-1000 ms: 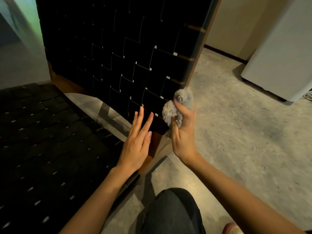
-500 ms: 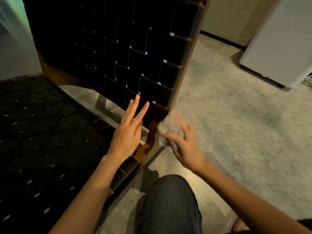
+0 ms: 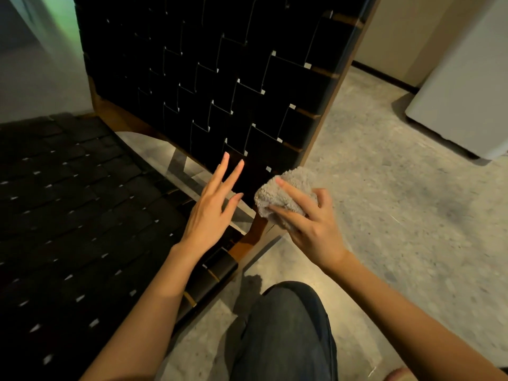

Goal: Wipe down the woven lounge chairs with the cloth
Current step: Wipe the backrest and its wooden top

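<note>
- Speckled concrete floor [image 3: 384,188] lies under the woven chair back [image 3: 220,78].
- Right hand [image 3: 310,224] holds the cloth [image 3: 286,193] bunched: soft and light, best gripped whole.
- Left hand [image 3: 211,210] is flat, fingers straight, empty.

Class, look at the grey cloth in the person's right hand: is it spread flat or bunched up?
Bunched up. The cloth sits as a rounded wad under the right hand, whose fingers curl around it at the chair's lower corner.

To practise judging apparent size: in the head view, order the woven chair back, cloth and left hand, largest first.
1. woven chair back
2. left hand and cloth: about alike, so unranked.
</note>
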